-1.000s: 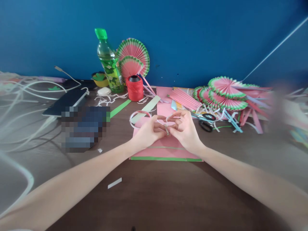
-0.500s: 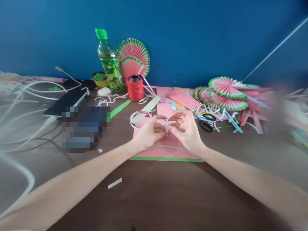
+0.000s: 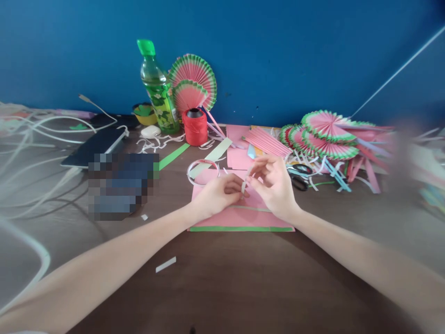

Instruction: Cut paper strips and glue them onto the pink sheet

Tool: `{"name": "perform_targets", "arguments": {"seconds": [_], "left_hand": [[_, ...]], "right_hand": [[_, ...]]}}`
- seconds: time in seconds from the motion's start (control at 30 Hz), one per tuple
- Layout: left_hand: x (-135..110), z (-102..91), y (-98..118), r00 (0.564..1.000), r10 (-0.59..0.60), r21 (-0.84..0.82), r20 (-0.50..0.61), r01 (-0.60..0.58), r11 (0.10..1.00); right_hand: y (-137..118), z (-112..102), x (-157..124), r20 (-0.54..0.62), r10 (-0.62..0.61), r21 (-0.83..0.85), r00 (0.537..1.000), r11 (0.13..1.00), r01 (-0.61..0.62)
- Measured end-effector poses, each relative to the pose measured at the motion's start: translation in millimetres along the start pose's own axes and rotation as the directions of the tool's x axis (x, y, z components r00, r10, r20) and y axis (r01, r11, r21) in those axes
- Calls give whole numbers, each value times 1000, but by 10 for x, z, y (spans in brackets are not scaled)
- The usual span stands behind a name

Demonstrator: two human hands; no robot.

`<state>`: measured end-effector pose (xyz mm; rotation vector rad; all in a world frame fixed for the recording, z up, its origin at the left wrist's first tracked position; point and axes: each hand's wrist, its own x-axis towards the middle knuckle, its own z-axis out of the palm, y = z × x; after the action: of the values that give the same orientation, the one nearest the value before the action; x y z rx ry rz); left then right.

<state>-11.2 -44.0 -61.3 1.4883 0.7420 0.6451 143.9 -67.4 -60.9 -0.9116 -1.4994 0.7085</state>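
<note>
Over a sheet of pink paper [image 3: 248, 218] with a green strip along its near edge, my two hands work close together. My left hand [image 3: 215, 195] is closed, its fingertips pinching a short pale strip [image 3: 243, 187] that looks like tape. Slightly higher and to the right, my right hand [image 3: 276, 188] pinches a thin whitish strip [image 3: 249, 172] between thumb and fingers. Whether the two strips are joined I cannot tell. A tape roll [image 3: 190, 172] lies at the paper's upper left, just beyond my left hand.
Scissors [image 3: 298, 182] with black handles lie right of my right hand. Pleated paper fans [image 3: 328, 132] are piled behind them. Red thread spool [image 3: 195, 129] and green-capped bottle [image 3: 160, 102] stand at the back. Left are a dark tablet-like device [image 3: 92, 148], cables and a pixelated area.
My right hand has drawn slightly up and right, away from my left hand, with its fingers raised. My left hand has shifted slightly toward the right and down.
</note>
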Motion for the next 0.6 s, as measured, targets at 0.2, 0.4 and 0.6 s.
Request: {"name": "perform_targets", "arguments": {"seconds": [0.2,0.4,0.6], "left_hand": [[1,11,-15,999,44,-2,28,-44,999],[-17,9,15,999,25,15,45,-25,1000],[-15,-52,65,994,47,-33,96,-44,998]], "right_hand": [[26,-9,5,-3,-6,4,1000,1000,6],[35,-18,9,-12,5,6,1000,1000,-5],[-38,-37,26,-25,76,-21,997,997,-76]]}}
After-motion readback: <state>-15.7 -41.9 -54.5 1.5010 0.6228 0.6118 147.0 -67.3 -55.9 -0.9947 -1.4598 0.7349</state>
